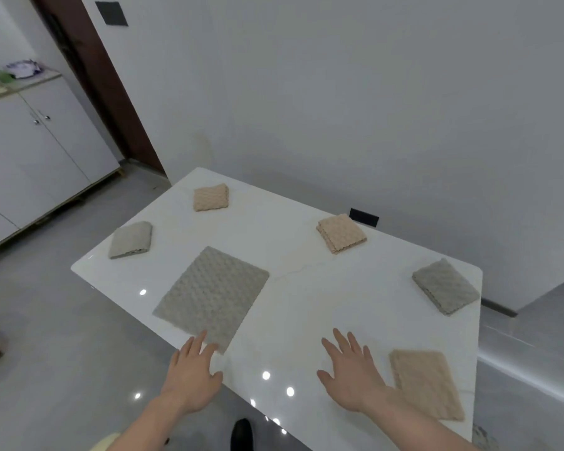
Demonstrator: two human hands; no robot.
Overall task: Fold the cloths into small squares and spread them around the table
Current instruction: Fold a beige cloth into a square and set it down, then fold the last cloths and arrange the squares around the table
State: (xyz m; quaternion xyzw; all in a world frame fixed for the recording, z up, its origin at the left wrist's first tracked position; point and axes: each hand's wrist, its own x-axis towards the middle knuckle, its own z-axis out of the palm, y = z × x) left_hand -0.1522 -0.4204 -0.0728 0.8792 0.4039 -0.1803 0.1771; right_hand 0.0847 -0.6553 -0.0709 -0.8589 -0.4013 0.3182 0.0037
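on the white table (306,288), two cloths lie unfolded and four sit folded.
from my feed, left hand (192,375) is spread, fingertips at the grey cloth (212,294) corner; contact unclear. right hand (352,375) is spread, empty; its forearm hides part of the beige cloth (427,382).

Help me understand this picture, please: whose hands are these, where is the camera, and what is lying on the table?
There is no machine here. A person wears a wide-angle camera on the head, looking down at their own bare hands. The white table carries four cloths already folded into small squares: two beige and two grey. A larger grey cloth and a larger beige cloth lie flat. The left hand reaches the grey cloth's near corner; the right hand is spread open. Neither holds anything.
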